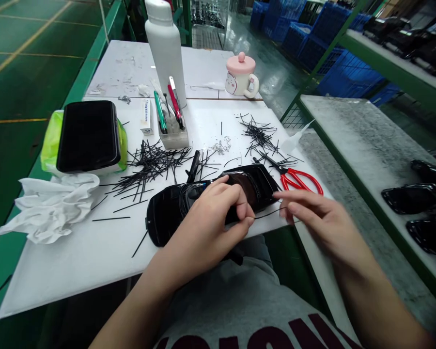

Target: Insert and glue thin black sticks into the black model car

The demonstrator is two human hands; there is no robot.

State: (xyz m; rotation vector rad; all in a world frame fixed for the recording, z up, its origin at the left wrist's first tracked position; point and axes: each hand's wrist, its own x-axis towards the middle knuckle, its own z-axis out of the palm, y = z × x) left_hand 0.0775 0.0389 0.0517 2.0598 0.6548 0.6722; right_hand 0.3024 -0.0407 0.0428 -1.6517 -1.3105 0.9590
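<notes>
A glossy black model car (167, 208) lies on the white tabletop in front of me, partly covered by my left hand (218, 213). Thumb and index finger of that hand pinch together over the car's near side. From the pinch a thin black strip (271, 213) runs toward my right hand (312, 213). My right hand hovers by the car's right end, index finger stretched out and thumb apart; I see no firm grip there. Just beyond it are red-handled cutters (300, 180). A small black part (194, 167) stands behind the car.
Loose black strips (148, 165) and another heap (259, 134) lie behind the car. A tool holder (174, 138), white bottle (165, 48), lidded mug (241, 77), black tray (89, 135) and crumpled tissue (58, 203) surround them. Black car bodies (410, 198) sit on the right shelf.
</notes>
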